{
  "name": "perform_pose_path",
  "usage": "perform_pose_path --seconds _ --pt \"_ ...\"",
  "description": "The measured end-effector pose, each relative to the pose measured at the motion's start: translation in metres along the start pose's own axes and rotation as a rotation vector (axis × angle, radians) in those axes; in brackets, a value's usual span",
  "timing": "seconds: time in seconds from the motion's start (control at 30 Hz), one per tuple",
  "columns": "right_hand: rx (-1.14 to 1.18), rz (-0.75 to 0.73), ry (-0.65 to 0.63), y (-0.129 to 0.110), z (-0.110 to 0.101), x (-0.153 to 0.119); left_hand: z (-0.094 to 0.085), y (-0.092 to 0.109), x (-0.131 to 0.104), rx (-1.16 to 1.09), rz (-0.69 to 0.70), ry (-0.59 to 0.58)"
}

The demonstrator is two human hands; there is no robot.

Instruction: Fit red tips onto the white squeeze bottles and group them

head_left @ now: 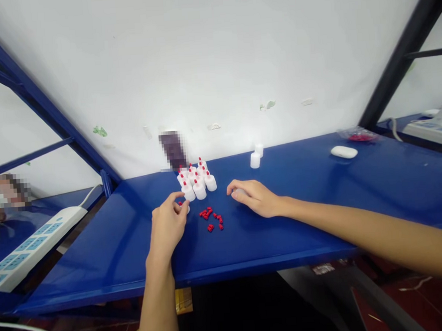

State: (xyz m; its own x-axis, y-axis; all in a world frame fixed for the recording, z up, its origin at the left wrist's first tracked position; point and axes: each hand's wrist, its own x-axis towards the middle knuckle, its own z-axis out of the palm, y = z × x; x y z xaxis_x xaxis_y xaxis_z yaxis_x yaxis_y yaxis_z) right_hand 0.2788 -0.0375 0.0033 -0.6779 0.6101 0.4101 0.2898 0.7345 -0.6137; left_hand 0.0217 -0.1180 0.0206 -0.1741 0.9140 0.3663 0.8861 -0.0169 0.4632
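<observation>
My left hand (pixel 168 223) is closed with thumb and fingers around a small white bottle with a red cap (pixel 187 207), mostly hidden by the fingers. Just beyond it stands a tight group of white bottles (pixel 199 191), upright, each with a narrow red tip. Loose red caps (pixel 206 214) lie scattered on the blue table (pixel 270 237) between my hands. On the right, my right hand (pixel 256 198) is curled round a small white bottle (pixel 240 191), of which only a bit shows between thumb and fingers. Two white bottles (pixel 255 160) without red tips stand farther back near the wall.
A white rounded case (pixel 343 152) and a clear bag with red pieces (pixel 357 135) lie at the back right. Blue frame posts rise at the left, a dark post (pixel 398 60) at the right. Beyond the left edge is a white power strip (pixel 39 246).
</observation>
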Motion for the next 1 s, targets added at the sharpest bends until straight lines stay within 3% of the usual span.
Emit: perform_pose_path --seconds 0.13,0.23,0.4,0.47,0.63,0.77,0.87,1.0 --pt "0.095 0.007 0.013 0.004 -0.001 0.002 -0.004 0.004 -0.002 -0.042 -0.017 -0.137" --pt "0.122 0.047 -0.004 0.007 -0.001 0.002 -0.002 0.004 -0.004 -0.04 0.07 -0.265" --pt "-0.025 0.059 -0.032 0.005 0.001 0.002 0.003 0.0 -0.004 -0.012 0.162 -0.318" --pt "-0.065 0.046 -0.032 0.004 0.001 0.001 0.001 0.001 -0.004 -0.026 0.19 -0.289" --pt "-0.005 -0.015 -0.057 -0.002 0.001 -0.001 0.002 0.023 -0.009 -0.327 0.199 -0.006" --pt "0.228 -0.059 -0.088 -0.009 0.005 -0.005 0.018 0.055 -0.023 -0.652 0.265 -0.033" --pt "0.308 -0.083 -0.096 -0.013 0.009 -0.006 0.031 0.068 -0.032 -0.65 0.373 -0.034" --pt "0.32 -0.074 -0.079 -0.014 0.011 -0.005 0.037 0.069 -0.037 -0.649 0.325 0.05"
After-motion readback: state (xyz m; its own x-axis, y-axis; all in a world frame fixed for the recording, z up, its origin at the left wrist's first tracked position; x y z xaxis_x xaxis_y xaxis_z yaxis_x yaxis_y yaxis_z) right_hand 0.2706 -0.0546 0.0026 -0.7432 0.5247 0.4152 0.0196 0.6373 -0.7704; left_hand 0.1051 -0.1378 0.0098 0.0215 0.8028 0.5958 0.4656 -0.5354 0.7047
